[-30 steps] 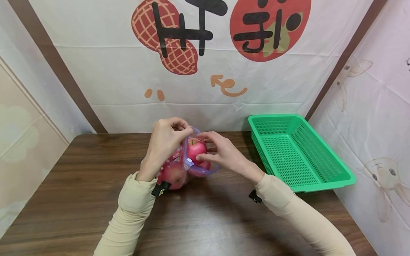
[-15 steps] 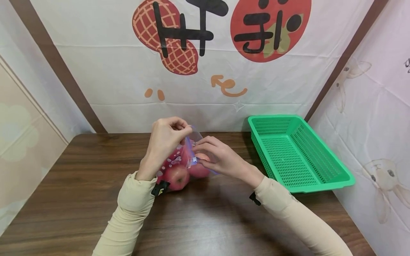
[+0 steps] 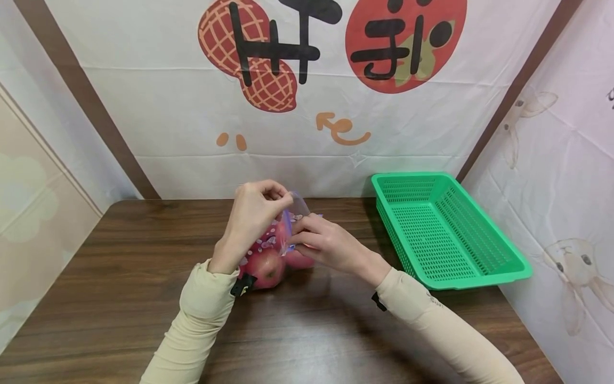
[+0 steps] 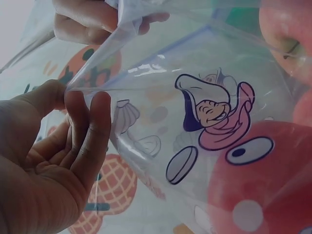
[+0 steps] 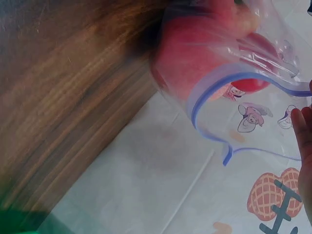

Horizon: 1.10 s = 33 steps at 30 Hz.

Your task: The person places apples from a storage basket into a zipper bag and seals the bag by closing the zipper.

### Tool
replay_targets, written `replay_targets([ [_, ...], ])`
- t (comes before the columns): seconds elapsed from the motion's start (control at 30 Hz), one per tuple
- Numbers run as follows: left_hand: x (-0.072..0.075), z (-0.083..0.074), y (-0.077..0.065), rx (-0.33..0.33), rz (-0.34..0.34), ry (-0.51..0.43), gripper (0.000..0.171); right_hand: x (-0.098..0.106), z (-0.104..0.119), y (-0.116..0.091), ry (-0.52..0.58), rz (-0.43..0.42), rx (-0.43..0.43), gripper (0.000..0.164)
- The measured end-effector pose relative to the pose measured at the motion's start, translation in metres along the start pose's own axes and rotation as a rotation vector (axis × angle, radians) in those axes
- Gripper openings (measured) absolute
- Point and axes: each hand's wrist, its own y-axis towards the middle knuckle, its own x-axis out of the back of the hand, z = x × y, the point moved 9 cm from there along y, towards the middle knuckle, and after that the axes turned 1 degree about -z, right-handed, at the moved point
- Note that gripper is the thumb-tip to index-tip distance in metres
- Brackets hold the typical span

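Observation:
A clear zip bag [image 4: 161, 117] with cartoon prints and a bluish zip edge holds several red apples [image 3: 265, 266] on the table, seen through its film. My left hand [image 3: 251, 216] pinches the bag's rim between thumb and fingers, drawing the film taut; the left wrist view shows this pinch close up. My right hand [image 3: 331, 245] has its fingers curled at the other side of the bag's mouth and holds the zip edge. Only part of that hand shows at the right border of the right wrist view. The bag's mouth [image 5: 200, 109] stands apart there.
A green perforated basket [image 3: 520, 273] stands at the right of the brown wooden table [image 3: 129, 266]. Behind the table hangs a white printed cloth [image 3: 172, 117]; another cloth [image 3: 571, 176] hangs along the right side.
My right hand has left the upper apple at the bag's mouth and taken hold of the zip edge. My left hand keeps its pinch and has shifted slightly right.

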Motion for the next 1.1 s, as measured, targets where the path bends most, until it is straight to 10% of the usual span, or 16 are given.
replay_targets([
  [0.37, -0.009, -0.002, -0.016, -0.029, 0.038, 0.011, 0.024, -0.006, 0.003, -0.005, -0.033, -0.016, 0.017, 0.015],
  [0.83, 0.007, -0.023, -0.086, -0.491, -0.105, 0.297, 0.028, -0.003, 0.000, -0.007, 0.045, -0.029, -0.054, 0.019],
  [1.1, -0.007, -0.019, -0.108, -0.523, -0.046, 0.345, 0.025, -0.008, 0.002, -0.007, 0.058, -0.014, -0.076, 0.019],
])
